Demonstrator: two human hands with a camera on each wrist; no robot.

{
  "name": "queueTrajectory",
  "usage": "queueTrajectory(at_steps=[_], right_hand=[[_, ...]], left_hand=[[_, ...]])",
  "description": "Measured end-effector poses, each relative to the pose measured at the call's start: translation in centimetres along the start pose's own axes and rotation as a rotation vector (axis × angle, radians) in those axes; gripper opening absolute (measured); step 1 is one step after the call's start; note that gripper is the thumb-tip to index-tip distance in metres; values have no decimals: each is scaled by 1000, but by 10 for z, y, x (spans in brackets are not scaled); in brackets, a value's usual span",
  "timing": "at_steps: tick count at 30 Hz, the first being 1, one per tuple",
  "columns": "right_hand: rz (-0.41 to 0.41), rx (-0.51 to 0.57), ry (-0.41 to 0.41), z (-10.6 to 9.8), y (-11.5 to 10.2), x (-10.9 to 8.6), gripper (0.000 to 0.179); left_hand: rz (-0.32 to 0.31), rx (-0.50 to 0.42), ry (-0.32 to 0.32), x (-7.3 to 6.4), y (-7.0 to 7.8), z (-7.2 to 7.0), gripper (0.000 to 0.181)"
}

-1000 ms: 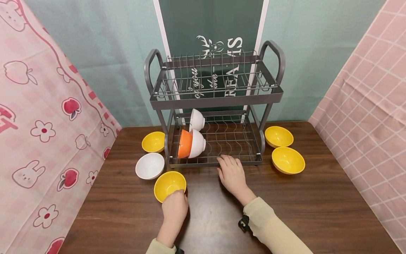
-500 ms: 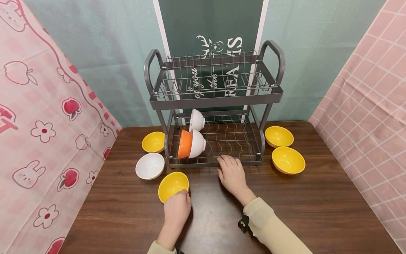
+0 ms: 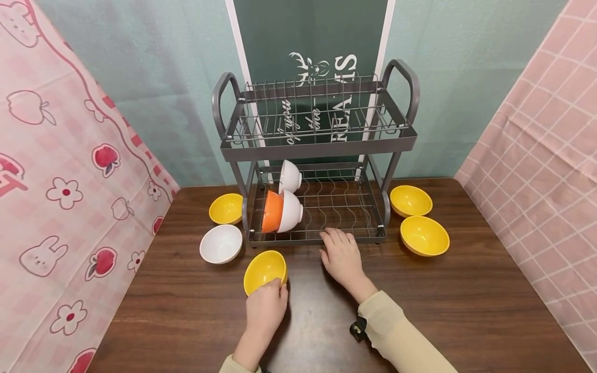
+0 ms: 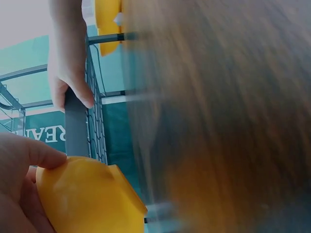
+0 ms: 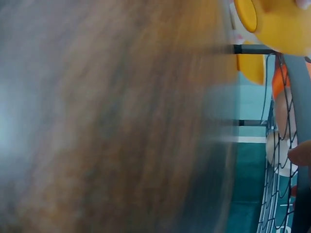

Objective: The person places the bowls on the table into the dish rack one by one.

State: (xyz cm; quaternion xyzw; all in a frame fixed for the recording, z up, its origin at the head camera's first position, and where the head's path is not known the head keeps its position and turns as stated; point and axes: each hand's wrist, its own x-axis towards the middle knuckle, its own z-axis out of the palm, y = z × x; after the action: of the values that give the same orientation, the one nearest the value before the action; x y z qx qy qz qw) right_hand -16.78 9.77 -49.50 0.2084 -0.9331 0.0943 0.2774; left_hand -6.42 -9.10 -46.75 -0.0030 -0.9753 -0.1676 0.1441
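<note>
My left hand (image 3: 267, 310) pinches the near rim of a yellow bowl (image 3: 264, 270), tilted slightly in front of the rack. In the left wrist view the thumb lies against the wall of this yellow bowl (image 4: 92, 199). My right hand (image 3: 342, 258) rests its fingers on the front rail of the grey two-tier dish rack (image 3: 317, 151); its thumb tip (image 5: 301, 154) shows by the rail in the right wrist view. On the rack's lower tier, an orange bowl (image 3: 272, 212) and a white bowl (image 3: 291, 211) stand on edge, nested, with another white bowl (image 3: 290, 177) behind.
Left of the rack, a white bowl (image 3: 221, 244) and a yellow bowl (image 3: 226, 209) sit upright on the wooden table (image 3: 475, 311). Two more yellow bowls (image 3: 410, 201) stand at its right. Curtains hang behind and at both sides.
My left hand has moved to the right with the yellow bowl, which now tilts a little more. The right hand stays on the rack's front rail.
</note>
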Motion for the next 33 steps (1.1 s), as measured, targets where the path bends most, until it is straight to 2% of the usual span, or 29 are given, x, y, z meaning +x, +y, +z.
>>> queueTrajectory(at_steps=[3, 6, 12, 19, 26, 29, 33], right_hand=[[15, 21, -37, -3, 0, 1, 43], [46, 95, -79, -9, 0, 3, 41], [126, 390, -88, -23, -2, 5, 35], [132, 653, -102, -34, -8, 5, 38], [175, 918, -265, -44, -19, 5, 50], [180, 1013, -307, -45, -23, 5, 53], [167, 1092, -320, -44, -28, 3, 56]], left_hand=[[5, -33, 4, 0, 3, -3, 32], [13, -66, 8, -1, 6, -5, 33], [32, -108, 11, -1, 13, -12, 33], [128, -144, 58, -1, 17, -14, 25], [230, -183, 145, -2, 16, -14, 6], [256, -200, 167, -2, 16, -13, 10], [284, -205, 192, -3, 16, -12, 16]])
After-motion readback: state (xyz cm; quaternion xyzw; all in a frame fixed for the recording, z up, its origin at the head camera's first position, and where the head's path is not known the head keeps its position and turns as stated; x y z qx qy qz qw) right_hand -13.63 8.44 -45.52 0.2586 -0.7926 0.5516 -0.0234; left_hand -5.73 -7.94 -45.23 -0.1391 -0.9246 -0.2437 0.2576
